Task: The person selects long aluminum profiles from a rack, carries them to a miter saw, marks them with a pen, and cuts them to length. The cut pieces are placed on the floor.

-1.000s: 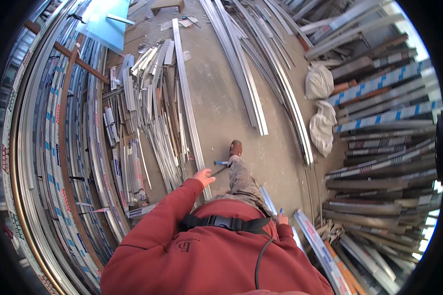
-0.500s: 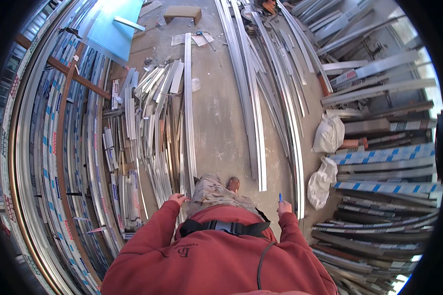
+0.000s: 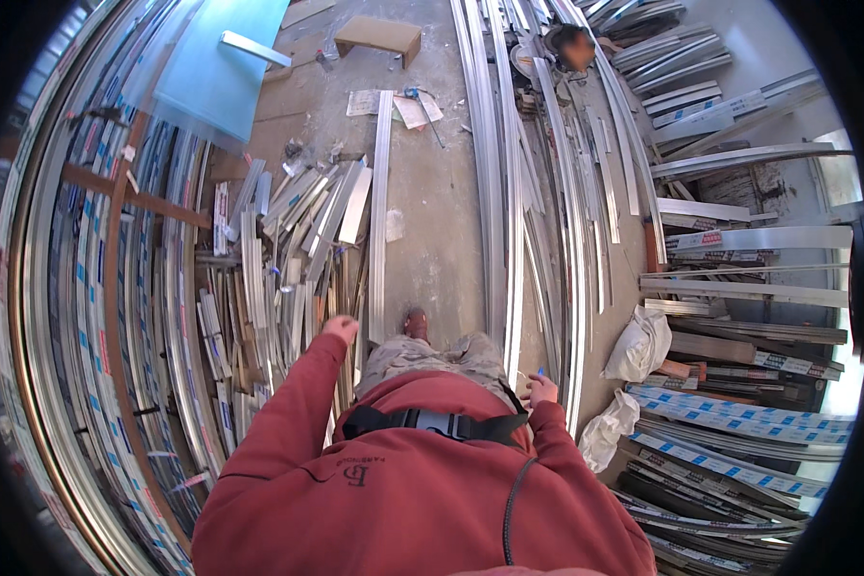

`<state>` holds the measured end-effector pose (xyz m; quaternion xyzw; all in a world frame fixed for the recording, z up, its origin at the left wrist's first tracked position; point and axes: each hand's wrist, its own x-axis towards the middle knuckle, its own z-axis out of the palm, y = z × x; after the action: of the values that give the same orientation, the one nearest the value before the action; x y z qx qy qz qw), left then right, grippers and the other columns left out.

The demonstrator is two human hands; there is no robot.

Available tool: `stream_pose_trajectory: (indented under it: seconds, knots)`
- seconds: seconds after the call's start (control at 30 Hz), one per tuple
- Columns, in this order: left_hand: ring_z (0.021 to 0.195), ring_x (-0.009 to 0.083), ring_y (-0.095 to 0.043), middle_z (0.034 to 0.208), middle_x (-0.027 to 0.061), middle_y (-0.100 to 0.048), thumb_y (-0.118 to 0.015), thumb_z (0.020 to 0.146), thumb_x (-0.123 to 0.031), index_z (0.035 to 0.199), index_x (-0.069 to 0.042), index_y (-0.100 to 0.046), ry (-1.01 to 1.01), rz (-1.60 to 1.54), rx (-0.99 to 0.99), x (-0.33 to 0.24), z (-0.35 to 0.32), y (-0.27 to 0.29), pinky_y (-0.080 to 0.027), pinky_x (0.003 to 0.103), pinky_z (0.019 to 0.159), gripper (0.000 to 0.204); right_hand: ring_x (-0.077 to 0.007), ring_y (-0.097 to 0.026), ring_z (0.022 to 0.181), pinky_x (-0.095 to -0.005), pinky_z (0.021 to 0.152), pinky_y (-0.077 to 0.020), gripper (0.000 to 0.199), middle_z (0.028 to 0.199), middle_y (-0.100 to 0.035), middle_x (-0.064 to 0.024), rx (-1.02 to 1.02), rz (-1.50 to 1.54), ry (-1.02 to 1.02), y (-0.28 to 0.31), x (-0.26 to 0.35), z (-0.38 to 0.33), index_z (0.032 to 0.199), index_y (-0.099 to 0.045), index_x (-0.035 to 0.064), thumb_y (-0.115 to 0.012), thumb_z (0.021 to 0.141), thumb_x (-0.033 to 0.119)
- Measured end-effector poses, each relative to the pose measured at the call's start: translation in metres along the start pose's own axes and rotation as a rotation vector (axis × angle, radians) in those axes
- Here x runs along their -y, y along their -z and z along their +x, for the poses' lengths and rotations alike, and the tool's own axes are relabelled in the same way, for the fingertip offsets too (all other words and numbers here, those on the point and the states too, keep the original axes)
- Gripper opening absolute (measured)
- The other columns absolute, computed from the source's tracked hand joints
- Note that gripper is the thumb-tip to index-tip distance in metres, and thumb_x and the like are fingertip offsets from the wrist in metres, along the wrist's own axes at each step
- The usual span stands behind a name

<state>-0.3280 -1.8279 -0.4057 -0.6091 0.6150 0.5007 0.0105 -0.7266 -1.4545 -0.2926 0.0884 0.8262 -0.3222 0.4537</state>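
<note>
My left hand (image 3: 341, 329) hangs out in front on the left, its fingers curled in with nothing visible in them. It is nearest a pile of short metal offcuts (image 3: 302, 206) and a long silver profile (image 3: 380, 192) lying on the floor. My right hand (image 3: 540, 389) is low at my right side, closed around a slim blue pen-like thing (image 3: 541, 372), of which just the tip shows. Long silver metal profiles (image 3: 514, 278) lie on the floor just beyond that hand.
Racks of wrapped profiles (image 3: 96, 317) line the left side, and stacked bars (image 3: 739, 422) fill the right. White sacks (image 3: 637, 344) lie before the right stacks. Far off are a light-blue sheet (image 3: 216, 77), a brown low bench (image 3: 379, 36), papers (image 3: 418, 108) and a person (image 3: 574, 48).
I have stepped, with the other boot now showing ahead. My left hand has moved forward and up; my right has drawn slightly inward. A person has come into sight at the far right.
</note>
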Motion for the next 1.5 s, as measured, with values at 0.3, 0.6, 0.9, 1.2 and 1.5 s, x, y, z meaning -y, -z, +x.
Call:
stream_pose_trajectory:
  seconds: [0.3,0.6,0.9,1.2,1.5]
  knots:
    - [0.068,0.0118,-0.059,0.077,0.0012,-0.064,-0.063,0.088,-0.026,0.112,-0.002,-0.065,-0.173,-0.168,-0.043,-0.224,0.196,0.061,-0.050,0.028,0.063,0.034,-0.0275,-0.069,0.068,-0.0368,0.042,-0.0519,0.044,0.099,-0.066,-0.0163,-0.009,0.044,0.083,-0.016,0.208,0.135,0.125,-0.056,0.0058,-0.033,0.088,0.011]
    - [0.080,0.0194,-0.069,0.093,0.0136,-0.072,-0.070,0.078,-0.030,0.106,-0.002,-0.070,0.233,0.088,0.108,-0.191,0.216,0.069,-0.055,0.033,0.077,0.040,-0.0157,-0.056,0.047,-0.0300,0.043,-0.0459,0.021,0.061,-0.059,-0.0098,-0.208,-0.301,0.482,-0.028,0.334,0.317,0.092,-0.054,0.0013,-0.064,0.088,0.020]
    - [0.058,0.0129,-0.054,0.077,0.0035,-0.061,-0.060,0.086,-0.021,0.101,-0.005,-0.063,0.370,-0.300,0.085,-0.323,0.391,0.138,-0.043,0.028,0.047,0.022,-0.0181,-0.054,0.043,-0.0334,0.042,-0.0436,0.038,0.058,-0.056,-0.0098,-0.290,-0.037,0.244,-0.079,0.545,0.336,0.099,-0.060,0.0003,-0.054,0.093,0.037]
    - [0.064,0.0157,-0.060,0.081,0.0070,-0.068,-0.053,0.092,-0.032,0.087,-0.002,-0.068,0.231,-0.306,0.011,-0.497,0.598,0.218,-0.045,0.030,0.053,0.034,-0.0335,-0.064,0.078,-0.0405,0.074,-0.0469,0.050,0.080,-0.064,-0.0219,-0.265,-0.171,0.151,-0.125,0.714,0.380,0.093,-0.065,-0.0032,-0.047,0.092,0.044]
    - [0.069,0.0173,-0.063,0.081,0.0094,-0.070,-0.047,0.095,-0.036,0.072,-0.004,-0.062,0.043,-0.262,0.039,-0.656,0.780,0.232,-0.050,0.034,0.059,0.043,-0.0181,-0.058,0.054,-0.0352,0.056,-0.0456,0.041,0.061,-0.061,-0.0069,-0.314,-0.315,0.289,-0.166,0.864,0.516,0.079,-0.069,0.0011,-0.060,0.088,0.040]
